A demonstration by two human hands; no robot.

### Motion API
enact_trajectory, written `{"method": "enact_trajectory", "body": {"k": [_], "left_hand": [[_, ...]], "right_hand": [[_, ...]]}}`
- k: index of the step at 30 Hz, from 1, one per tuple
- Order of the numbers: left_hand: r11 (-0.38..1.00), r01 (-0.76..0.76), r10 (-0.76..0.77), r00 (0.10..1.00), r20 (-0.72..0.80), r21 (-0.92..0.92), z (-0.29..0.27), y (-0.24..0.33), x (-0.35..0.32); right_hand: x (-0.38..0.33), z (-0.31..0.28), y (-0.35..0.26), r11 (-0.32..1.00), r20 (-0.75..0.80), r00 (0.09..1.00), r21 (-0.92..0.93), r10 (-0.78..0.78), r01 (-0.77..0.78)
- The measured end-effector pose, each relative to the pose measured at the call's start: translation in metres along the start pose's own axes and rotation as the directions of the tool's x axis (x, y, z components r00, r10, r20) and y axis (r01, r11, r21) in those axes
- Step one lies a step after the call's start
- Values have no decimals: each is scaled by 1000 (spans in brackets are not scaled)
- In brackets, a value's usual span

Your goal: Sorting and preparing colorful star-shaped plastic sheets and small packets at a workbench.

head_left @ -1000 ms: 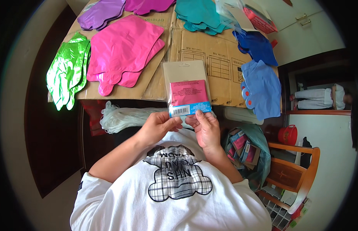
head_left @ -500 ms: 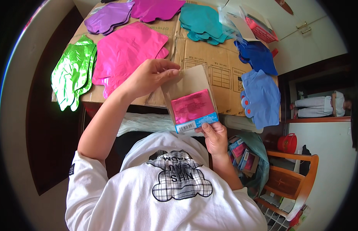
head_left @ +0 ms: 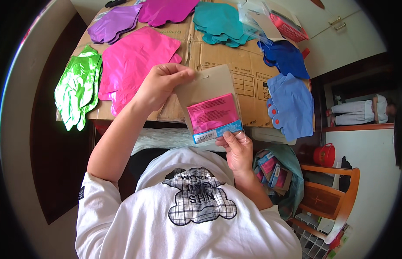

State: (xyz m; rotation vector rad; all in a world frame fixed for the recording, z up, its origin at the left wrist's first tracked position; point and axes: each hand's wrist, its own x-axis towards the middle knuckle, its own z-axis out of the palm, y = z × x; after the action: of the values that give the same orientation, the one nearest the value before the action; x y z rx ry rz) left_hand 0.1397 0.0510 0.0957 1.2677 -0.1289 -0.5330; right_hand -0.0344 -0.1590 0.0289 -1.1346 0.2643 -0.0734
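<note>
I hold a flat clear packet (head_left: 212, 110) with a brown card backing and a folded pink foil balloon inside, above the near edge of a flattened cardboard sheet (head_left: 218, 56). My left hand (head_left: 160, 86) pinches the packet's upper left corner. My right hand (head_left: 237, 149) grips its lower right corner by the blue strip. On the cardboard lie flat foil balloons: pink (head_left: 134, 64), green (head_left: 78, 86), purple (head_left: 114, 21), magenta (head_left: 166, 9), teal (head_left: 220, 21), dark blue (head_left: 285, 58) and light blue (head_left: 291, 105).
More clear packets (head_left: 281, 21) lie at the cardboard's far right. A teal bag (head_left: 291, 172) with several packets sits by my right side. A wooden chair (head_left: 335, 194) and a red bucket (head_left: 325, 154) stand to the right.
My left hand left the packet's lower edge, reached out over the cardboard, and now pinches the packet's top left corner. The packet has come up and tilted slightly.
</note>
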Motion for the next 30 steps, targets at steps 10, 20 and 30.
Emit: {"method": "enact_trajectory", "body": {"k": [10, 20, 30], "left_hand": [[995, -93, 90, 993, -81, -39, -2, -20, 9], [955, -245, 246, 969, 9, 167, 33, -45, -13], [234, -293, 602, 793, 99, 927, 24, -38, -10]], "right_hand": [[7, 7, 6, 984, -59, 991, 137, 120, -111], [23, 23, -1, 955, -34, 974, 207, 226, -214], [28, 16, -8, 940, 26, 968, 236, 249, -248]]}}
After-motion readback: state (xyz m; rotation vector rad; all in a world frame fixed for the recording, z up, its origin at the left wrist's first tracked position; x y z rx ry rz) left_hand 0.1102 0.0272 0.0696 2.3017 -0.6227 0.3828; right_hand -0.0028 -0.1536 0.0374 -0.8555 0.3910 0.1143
